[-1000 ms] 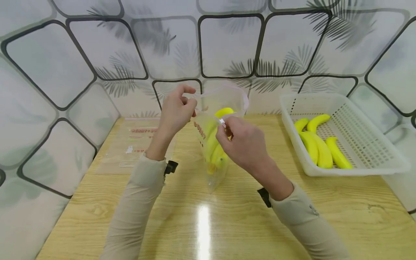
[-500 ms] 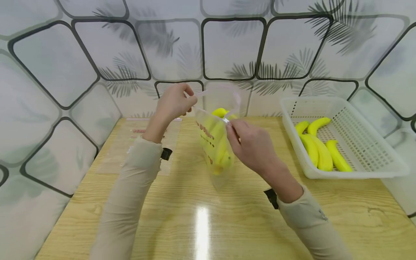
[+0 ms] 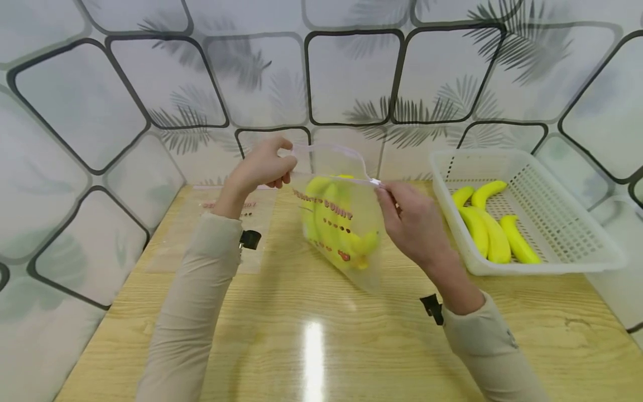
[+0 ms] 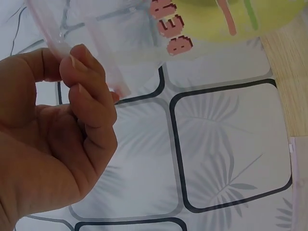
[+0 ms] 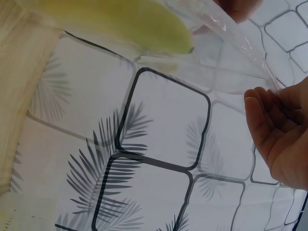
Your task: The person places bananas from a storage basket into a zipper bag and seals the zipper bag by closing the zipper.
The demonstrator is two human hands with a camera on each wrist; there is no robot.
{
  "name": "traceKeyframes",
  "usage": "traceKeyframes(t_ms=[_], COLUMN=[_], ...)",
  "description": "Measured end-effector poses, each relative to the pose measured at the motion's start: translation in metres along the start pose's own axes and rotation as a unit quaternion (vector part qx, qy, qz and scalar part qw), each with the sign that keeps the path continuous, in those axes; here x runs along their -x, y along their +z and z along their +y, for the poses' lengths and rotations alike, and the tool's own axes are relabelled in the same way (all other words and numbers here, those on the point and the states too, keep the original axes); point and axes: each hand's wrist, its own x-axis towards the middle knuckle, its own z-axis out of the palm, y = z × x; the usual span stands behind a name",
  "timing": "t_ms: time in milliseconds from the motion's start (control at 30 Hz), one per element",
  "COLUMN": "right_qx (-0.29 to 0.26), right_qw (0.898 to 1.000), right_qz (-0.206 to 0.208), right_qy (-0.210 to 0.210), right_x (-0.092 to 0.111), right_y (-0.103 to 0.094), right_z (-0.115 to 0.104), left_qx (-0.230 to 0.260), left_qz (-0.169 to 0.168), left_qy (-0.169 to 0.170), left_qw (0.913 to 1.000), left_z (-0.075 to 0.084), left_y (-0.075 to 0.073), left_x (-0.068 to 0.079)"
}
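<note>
A clear zip bag [image 3: 346,223] with pinkish-red lettering hangs between my hands, with yellow bananas [image 3: 321,215] inside it. Its mouth gapes, the far rim standing behind the near one. My left hand [image 3: 263,164] pinches the bag's top left corner between thumb and fingers. At the opposite corner, beside the white slider [image 3: 374,182], my right hand [image 3: 414,220] grips the edge. In the left wrist view, the left hand [image 4: 72,110] has curled fingers at the bag's pink-edged strip. The right wrist view shows the right hand [image 5: 281,132] pinching the rim, a banana [image 5: 120,24] showing through the plastic.
On the right of the wooden table [image 3: 281,335] stands a white perforated basket [image 3: 577,223] holding several bananas [image 3: 497,234]. Flat clear bags [image 3: 176,240] with similar print lie at the left, partly behind the left arm. A patterned cloth [image 3: 356,78] rises behind the table.
My right hand has moved right and the left slightly left, stretching the bag's mouth wider. The bag has turned so its printed face shows toward me.
</note>
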Motion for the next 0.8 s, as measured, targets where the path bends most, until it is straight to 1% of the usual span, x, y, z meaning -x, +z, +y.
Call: traceKeyframes(t_ms=[133, 200, 267, 367, 500, 600, 700, 800], right_qx=[-0.005, -0.011, -0.017, -0.019, -0.022, -0.036, -0.056, -0.077], right_qw=[1.000, 1.000, 0.999, 0.998, 0.994, 0.986, 0.976, 0.967], right_qz=[-0.009, -0.012, -0.012, -0.006, -0.004, -0.007, -0.007, -0.007], right_qy=[0.008, 0.017, 0.028, 0.051, 0.106, 0.162, 0.213, 0.243], right_x=[0.000, 0.001, 0.001, -0.001, -0.005, -0.007, -0.008, -0.007], right_y=[-0.003, -0.005, -0.006, -0.008, -0.010, -0.011, -0.012, -0.012], right_z=[0.005, 0.007, 0.009, 0.012, 0.019, 0.025, 0.031, 0.036], left_qx=[-0.005, -0.007, -0.004, 0.020, 0.072, 0.108, 0.124, 0.123], left_qz=[-0.047, -0.066, -0.076, -0.081, -0.068, -0.048, -0.020, 0.024], left_qy=[-0.015, -0.017, -0.006, 0.026, 0.077, 0.108, 0.127, 0.134], left_qw=[0.9988, 0.9977, 0.9970, 0.9961, 0.9921, 0.9872, 0.9839, 0.9830], left_z=[-0.006, -0.010, -0.016, -0.028, -0.044, -0.052, -0.059, -0.064], left_y=[-0.002, -0.002, -0.001, 0.001, 0.005, 0.009, 0.011, 0.015], left_x=[-0.001, 0.000, 0.001, 0.004, 0.008, 0.009, 0.009, 0.010])
